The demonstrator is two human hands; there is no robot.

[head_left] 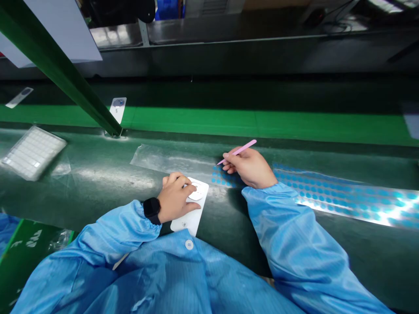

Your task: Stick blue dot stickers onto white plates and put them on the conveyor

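Note:
My left hand [176, 198] rests on a white flat panel [194, 213] lying on the dark green bench, fingers curled over its round recess and holding it in place. A black watch sits on that wrist. My right hand [250, 168] pinches a pink stick-like tool [240, 150], its tip pointing down-left at the near end of a clear film strip [343, 194] covered with several small blue round stickers. The strip runs from beside the panel off to the right.
A green conveyor belt [262, 122] runs across behind the bench, carrying a white panel [118, 108] and another at the far left [19, 97]. A clear tray of small parts [32, 151] lies at left. A green slanted bar [65, 72] crosses the upper left.

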